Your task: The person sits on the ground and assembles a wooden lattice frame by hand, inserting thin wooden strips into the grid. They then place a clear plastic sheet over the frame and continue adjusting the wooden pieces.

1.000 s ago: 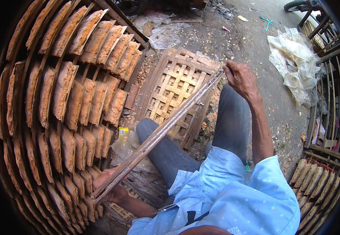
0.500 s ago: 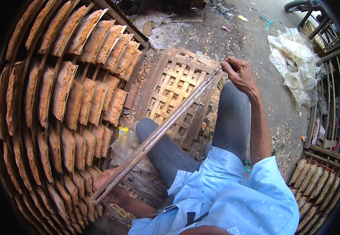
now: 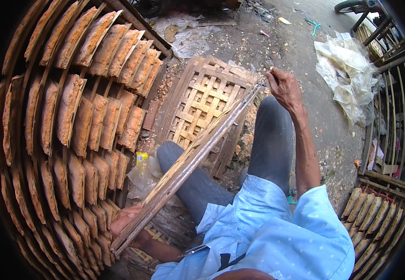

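Observation:
I hold a long flat bamboo frame (image 3: 188, 163) edge-on, slanting from lower left to upper right across my knees. My left hand (image 3: 127, 223) grips its near lower end. My right hand (image 3: 284, 86) is closed on its far upper end. Below the frame, on the ground between my legs, lies a woven bamboo lattice tray (image 3: 202, 100). My grey trouser legs (image 3: 270, 140) and light blue shirt (image 3: 277, 233) fill the lower middle.
A tall rack (image 3: 67, 116) of bamboo trays loaded with several orange-brown slabs curves along the left. Crumpled clear plastic (image 3: 347, 79) lies on the concrete at upper right. A metal railing (image 3: 394, 116) and more slabs (image 3: 375, 214) stand at right. A small plastic bag (image 3: 144, 170) rests by my left knee.
The frame and both hands have stayed almost in place; my right hand has shifted its grip slightly on the upper end.

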Demonstrator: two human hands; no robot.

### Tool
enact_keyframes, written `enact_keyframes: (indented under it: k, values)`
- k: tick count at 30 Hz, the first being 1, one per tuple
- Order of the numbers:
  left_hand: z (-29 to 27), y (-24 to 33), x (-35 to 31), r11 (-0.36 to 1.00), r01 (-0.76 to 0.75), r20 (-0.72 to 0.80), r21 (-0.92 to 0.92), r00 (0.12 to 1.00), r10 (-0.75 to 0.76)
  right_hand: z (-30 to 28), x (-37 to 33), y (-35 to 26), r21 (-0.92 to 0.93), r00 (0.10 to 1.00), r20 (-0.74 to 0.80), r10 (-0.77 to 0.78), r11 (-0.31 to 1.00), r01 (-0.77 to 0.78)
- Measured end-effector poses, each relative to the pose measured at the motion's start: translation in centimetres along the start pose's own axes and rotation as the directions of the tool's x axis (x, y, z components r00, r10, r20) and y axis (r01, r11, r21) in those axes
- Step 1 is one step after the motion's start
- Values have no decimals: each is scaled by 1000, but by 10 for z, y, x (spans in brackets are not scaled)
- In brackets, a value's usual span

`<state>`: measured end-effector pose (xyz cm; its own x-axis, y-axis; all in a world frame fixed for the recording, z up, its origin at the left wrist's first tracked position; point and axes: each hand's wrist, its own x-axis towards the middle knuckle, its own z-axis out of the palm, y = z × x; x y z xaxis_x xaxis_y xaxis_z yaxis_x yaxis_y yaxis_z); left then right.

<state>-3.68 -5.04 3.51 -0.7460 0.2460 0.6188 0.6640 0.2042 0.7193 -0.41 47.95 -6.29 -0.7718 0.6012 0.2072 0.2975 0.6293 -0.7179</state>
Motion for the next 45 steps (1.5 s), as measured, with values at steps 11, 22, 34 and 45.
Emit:
enact_keyframes:
  k: [11, 22, 34, 45]
  values:
    - [-2, -3, -1, 998, 1, -15, -65, 1000, -2, -6, 7, 16, 56, 996, 66, 57, 997, -61]
    - [-5, -1, 3, 999, -15, 49, -29, 999, 16, -6, 1, -2, 174, 993, 112, -25, 985, 5]
    - [-3, -2, 4, 998, -21, 53, -62, 998, 24, 2, 2, 10, -100, 995, 101, -10, 995, 20]
    - [2, 1, 2, 1000, -24, 1, 12, 1000, 24, 8, 10, 16, 61, 990, 138, 42, 997, -50]
